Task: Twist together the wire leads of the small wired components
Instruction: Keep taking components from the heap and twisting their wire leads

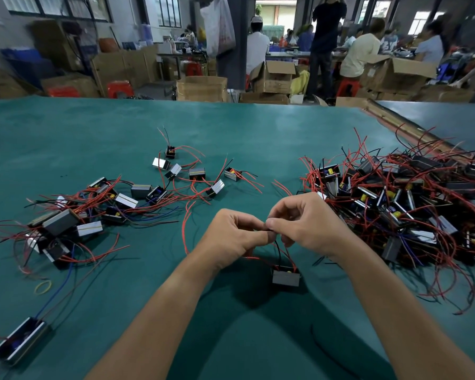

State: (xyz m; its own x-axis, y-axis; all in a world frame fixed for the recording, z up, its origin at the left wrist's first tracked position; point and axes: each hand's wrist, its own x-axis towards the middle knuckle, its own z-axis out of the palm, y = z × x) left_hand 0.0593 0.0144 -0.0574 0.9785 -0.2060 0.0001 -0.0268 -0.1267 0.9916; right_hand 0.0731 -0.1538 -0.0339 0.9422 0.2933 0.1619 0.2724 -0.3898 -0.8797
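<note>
A small grey box component [285, 277] hangs just above the green table, under my hands, by its red and black wire leads [279, 252]. My left hand [235, 237] and my right hand [305, 224] meet fingertip to fingertip in the middle of the view. Both pinch the upper ends of those leads between thumb and fingers. The exact point where the leads join is hidden by my fingertips.
A big tangled heap of components with red leads [401, 204] fills the right of the green table [93, 124]. A looser group [99, 207] lies at the left, one long component [21, 340] near the front left edge, a yellow rubber band [42, 287] beside it. People and cardboard boxes stand beyond the table.
</note>
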